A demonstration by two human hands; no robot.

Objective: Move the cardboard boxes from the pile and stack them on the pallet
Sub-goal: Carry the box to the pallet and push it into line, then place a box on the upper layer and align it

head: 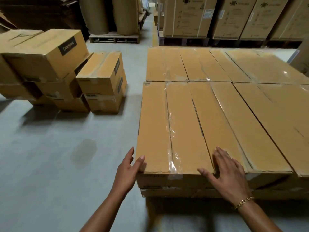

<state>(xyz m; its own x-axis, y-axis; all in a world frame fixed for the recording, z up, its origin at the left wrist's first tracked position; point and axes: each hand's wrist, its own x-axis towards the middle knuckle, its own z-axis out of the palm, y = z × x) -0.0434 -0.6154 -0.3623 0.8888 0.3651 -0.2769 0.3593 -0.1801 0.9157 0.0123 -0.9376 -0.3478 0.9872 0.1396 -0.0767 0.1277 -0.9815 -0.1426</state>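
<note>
A long taped cardboard box (180,124) lies at the near left corner of the stack of boxes (250,104) on the right. My left hand (128,168) touches its near left corner, thumb on top and fingers straight along the side. My right hand (229,169) lies flat on the box's near right part, fingers spread. The pile of boxes (55,69) stands on the floor at the left, loosely heaped, some tilted. The pallet under the stack is hidden.
Grey concrete floor (58,156) runs between the pile and the stack. Tall printed cartons (234,17) on pallets line the back right. Large brown paper rolls (120,14) on a wooden pallet (113,38) stand at the back centre.
</note>
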